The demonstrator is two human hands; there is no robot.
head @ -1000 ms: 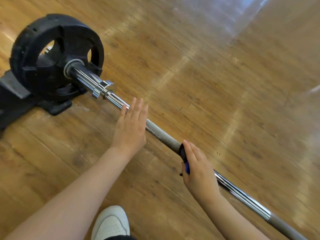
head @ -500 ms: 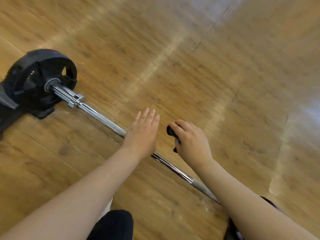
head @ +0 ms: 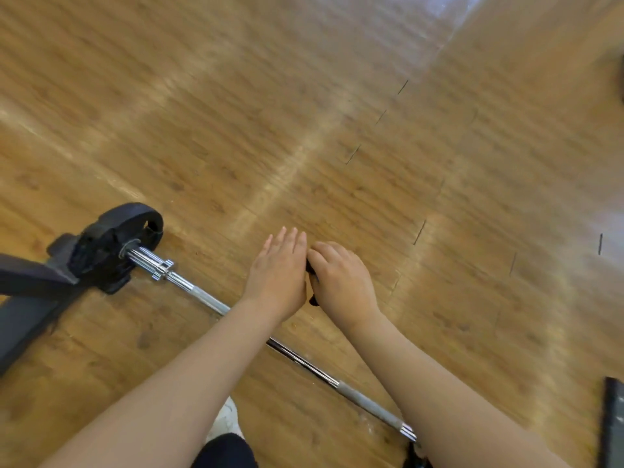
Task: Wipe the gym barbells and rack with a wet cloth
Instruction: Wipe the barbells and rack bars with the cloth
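A steel barbell (head: 202,296) lies on the wooden floor, running from the left toward the lower right. A black weight plate (head: 116,236) sits on its left end, against the dark rack base (head: 27,298). My right hand (head: 342,282) hovers above the bar with its fingers curled round a small dark thing (head: 312,300), mostly hidden in the fist. My left hand (head: 277,275) has straight fingers and lies flat against the side of the right hand. Neither hand touches the bar.
My white shoe (head: 227,421) and dark trouser knee (head: 224,450) are just below the bar. A dark flat object (head: 613,423) lies at the right edge. Another dark shape (head: 621,76) sits at the upper right edge. Bare wooden floor lies beyond the hands.
My right hand lifted the dark thing off the bar. My left hand left the bar and moved right against the right hand. The view pulled back and up.
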